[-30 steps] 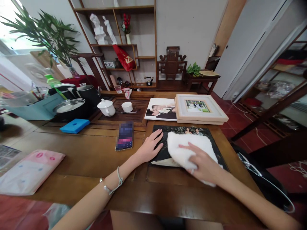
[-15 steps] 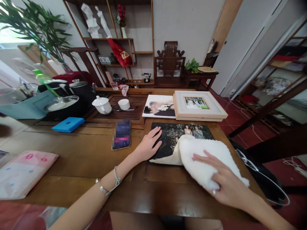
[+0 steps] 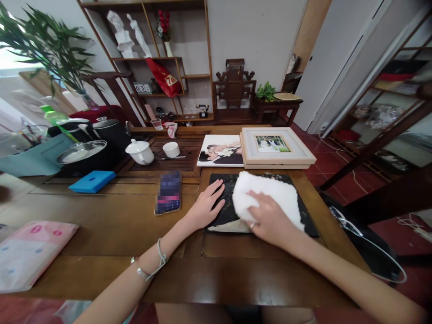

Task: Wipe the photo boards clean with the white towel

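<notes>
A dark photo panel (image 3: 227, 211) lies flat on the wooden table, much of its picture covered by a fluffy white cloth (image 3: 275, 191). My right hand (image 3: 270, 220) presses on the cloth and grips it against the panel; the thumb side is partly sunk in the fabric. At the panel's left edge rests my left hand (image 3: 207, 207), fingers stretched out and lying flat, holding nothing. A phone (image 3: 168, 192) with a blurred screen lies on the table left of that hand.
Behind the panel are a white photo print (image 3: 221, 150) and stacked light-wood picture frames (image 3: 278, 147). Further left stand a white lidded cup (image 3: 139, 151), a small white bowl (image 3: 171, 150) and a blue box (image 3: 92, 181). A pink-and-white packet (image 3: 35, 254) lies at the near left.
My right hand has moved the cloth left and away from me across the panel, covering the couple in the picture. My left hand stays at the panel's left edge.
</notes>
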Available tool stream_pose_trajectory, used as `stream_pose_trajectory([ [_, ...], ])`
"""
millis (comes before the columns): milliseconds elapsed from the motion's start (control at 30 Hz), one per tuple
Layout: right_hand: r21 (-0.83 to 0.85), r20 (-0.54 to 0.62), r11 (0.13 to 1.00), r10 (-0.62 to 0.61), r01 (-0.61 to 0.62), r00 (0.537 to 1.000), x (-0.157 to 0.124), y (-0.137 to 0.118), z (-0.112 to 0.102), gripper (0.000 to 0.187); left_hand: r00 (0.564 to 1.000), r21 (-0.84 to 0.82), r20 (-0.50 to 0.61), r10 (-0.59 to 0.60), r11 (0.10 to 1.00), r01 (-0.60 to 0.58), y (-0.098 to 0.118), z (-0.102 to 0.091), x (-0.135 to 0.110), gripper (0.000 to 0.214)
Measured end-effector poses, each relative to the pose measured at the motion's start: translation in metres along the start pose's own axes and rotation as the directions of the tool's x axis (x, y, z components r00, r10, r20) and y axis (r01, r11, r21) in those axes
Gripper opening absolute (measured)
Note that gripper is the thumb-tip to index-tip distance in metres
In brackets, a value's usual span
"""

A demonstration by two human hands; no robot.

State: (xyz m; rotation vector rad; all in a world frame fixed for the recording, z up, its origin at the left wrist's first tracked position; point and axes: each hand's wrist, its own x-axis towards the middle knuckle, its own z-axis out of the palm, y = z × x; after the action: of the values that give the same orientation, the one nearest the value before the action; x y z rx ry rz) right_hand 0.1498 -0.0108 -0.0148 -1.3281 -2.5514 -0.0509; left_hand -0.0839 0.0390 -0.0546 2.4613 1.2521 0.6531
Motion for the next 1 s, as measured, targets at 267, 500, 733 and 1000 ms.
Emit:
stream_pose_trajectory([
  [267, 0.000, 0.071, 0.969, -0.247, 0.248, 0.966, -0.011, -0.053, 0.003, 0.014, 0.999, -0.031, 0.053, 0.012, 0.999, -0.010, -0.002, -0.004, -0.002, 0.051],
  [500, -0.137, 0.067, 0.984, 0.121, -0.111, 0.990, 0.019, 0.004, -0.014, 0.019, 1.000, -0.017, 0.016, -0.010, 1.000, 0.011, 0.003, -0.001, 0.000, 0.049],
  [733, -0.009, 0.101, 0.954, -0.298, 0.301, 0.949, -0.017, -0.056, -0.005, 0.012, 0.998, -0.034, 0.060, -0.005, 0.999, 0.007, 0.001, -0.006, -0.001, 0.051],
  [1000, 0.137, 0.065, 0.989, -0.072, 0.063, 0.995, 0.006, -0.007, -0.012, 0.021, 0.999, -0.032, 0.043, -0.021, 0.999, 0.022, 0.004, -0.005, -0.001, 0.049],
])
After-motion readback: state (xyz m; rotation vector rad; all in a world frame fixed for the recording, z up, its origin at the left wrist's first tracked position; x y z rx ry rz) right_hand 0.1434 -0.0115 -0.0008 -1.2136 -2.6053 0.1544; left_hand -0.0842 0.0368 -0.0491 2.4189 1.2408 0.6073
